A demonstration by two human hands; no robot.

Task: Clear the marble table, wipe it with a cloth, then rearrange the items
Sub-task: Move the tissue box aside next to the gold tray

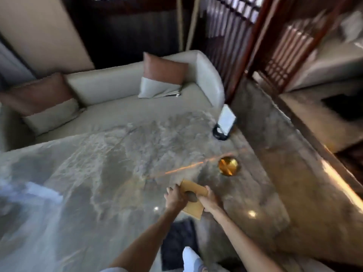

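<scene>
Holding a tan, flat-sided cardboard box (193,197) between them, both hands are low over the near right part of the grey-veined marble bench (102,163). The left hand (175,197) is curled round the box's left edge, and the right hand (209,199) closes on its right edge; the fingers of each are wrapped and pressed against the card, though motion blur hides the tips. A dark oval opening shows in the box's upper face, so it looks like a tissue box. I cannot tell whether its base touches the stone or hangs just above it.

By its look the box should be light, with thin walls that would dent under a hard squeeze, so the edges and corners are the better places to hold. The polished stone seems slick, so a box set down would probably slide easily.

A round, shiny gold dish (228,166) stands just beyond the box to the right, near enough to be knocked. Farther back, by the bench's far right edge, a white card in a black stand (224,124) is upright and well apart. A cream sofa (121,107) with two brown-and-cream cushions runs along the far side. No cloth is clearly visible.
</scene>
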